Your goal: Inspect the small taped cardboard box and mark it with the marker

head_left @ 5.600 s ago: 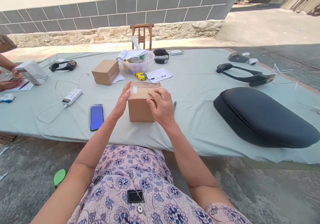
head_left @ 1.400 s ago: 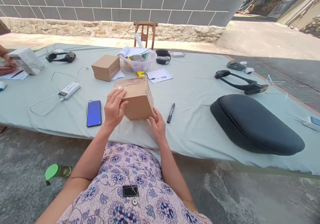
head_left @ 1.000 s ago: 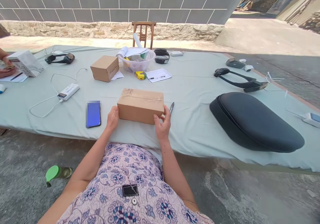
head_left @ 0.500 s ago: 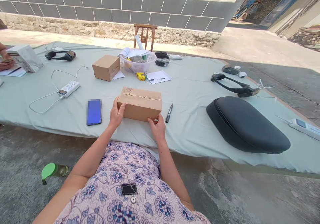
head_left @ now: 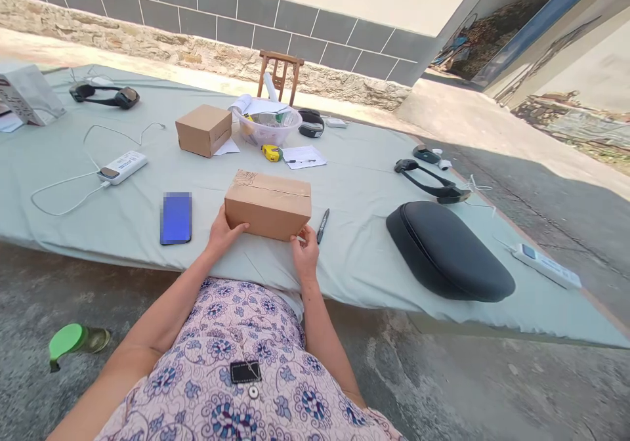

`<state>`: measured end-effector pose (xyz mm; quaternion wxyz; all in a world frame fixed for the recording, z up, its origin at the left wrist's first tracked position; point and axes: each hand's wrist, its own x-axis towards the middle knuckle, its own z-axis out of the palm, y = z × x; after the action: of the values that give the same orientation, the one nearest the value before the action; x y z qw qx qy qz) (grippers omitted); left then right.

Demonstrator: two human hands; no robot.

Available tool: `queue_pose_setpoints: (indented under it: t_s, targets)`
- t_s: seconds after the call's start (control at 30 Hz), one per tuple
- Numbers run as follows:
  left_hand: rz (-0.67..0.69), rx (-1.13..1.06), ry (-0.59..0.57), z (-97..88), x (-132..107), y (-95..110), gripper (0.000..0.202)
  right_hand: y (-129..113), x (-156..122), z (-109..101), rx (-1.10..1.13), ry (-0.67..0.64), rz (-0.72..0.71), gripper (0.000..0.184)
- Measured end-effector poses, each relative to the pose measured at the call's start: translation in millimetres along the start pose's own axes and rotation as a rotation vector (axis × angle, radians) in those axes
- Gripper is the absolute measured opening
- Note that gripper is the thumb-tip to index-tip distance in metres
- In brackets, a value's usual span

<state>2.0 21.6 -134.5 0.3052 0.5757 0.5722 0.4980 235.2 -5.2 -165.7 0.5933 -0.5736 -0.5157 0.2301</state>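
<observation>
A closed brown cardboard box (head_left: 268,205) with dark scribbles on its top left corner is on the cloth-covered table right in front of me. My left hand (head_left: 222,232) grips its left end, thumb along the lower front edge and the other fingers partly hidden behind the side. At the lower right corner, my right hand (head_left: 304,247) pinches the box between thumb and fingers. Just right of that hand lies a black marker (head_left: 323,226). A phone with a blurred blue screen (head_left: 176,218) rests to the left of my left hand.
A second cardboard box (head_left: 204,131), a plastic basket (head_left: 270,132), a yellow tape measure (head_left: 272,153) and paper (head_left: 312,157) sit farther back. On the right are a black case (head_left: 447,251) and a headset (head_left: 433,182). A white power bank (head_left: 123,167) with a cable lies left.
My view has turned, shifting the table's things leftward. My left thumb has slid down to the box's lower front edge; my right fingers have curled closer at its right corner.
</observation>
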Motion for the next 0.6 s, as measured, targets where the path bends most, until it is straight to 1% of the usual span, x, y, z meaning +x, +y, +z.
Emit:
queue_pose_setpoints:
  t_s: [0.1,0.17,0.23,0.33,0.4,0.43,0.5,0.53,0.6]
  targets:
    - [-0.02,-0.011,-0.01,-2.1,-2,1,0.061,-7,-3,-5,-0.017,0.076,-0.069,0.041]
    - [0.0,-0.028,-0.049,-2.8,-4,1,0.056,-17,-6,-12,-0.052,0.154,-0.133,0.037]
    - [0.041,-0.032,-0.126,-2.4,-6,0,0.054,-31,-7,-21,-0.082,0.231,-0.227,0.033]
    - [0.09,0.066,-0.274,0.6,-8,-1,0.049,-58,-4,-32,-0.117,0.313,-0.423,0.027]
    - [0.091,0.157,-0.313,3.0,-7,0,0.042,-74,1,-36,-0.187,0.327,-0.529,0.024]
    - [0.081,0.194,-0.3,3.9,-7,1,0.04,-80,4,-36,-0.219,0.321,-0.558,0.023]
    - [0.055,0.25,-0.231,4.9,-8,3,0.041,-83,9,-35,-0.258,0.291,-0.562,0.024]
    - [0.041,0.274,-0.189,4.8,-9,4,0.042,-80,10,-32,-0.262,0.267,-0.54,0.024]
    - [0.02,0.303,-0.118,3.3,-11,7,0.042,-68,10,-26,-0.268,0.188,-0.466,0.023]
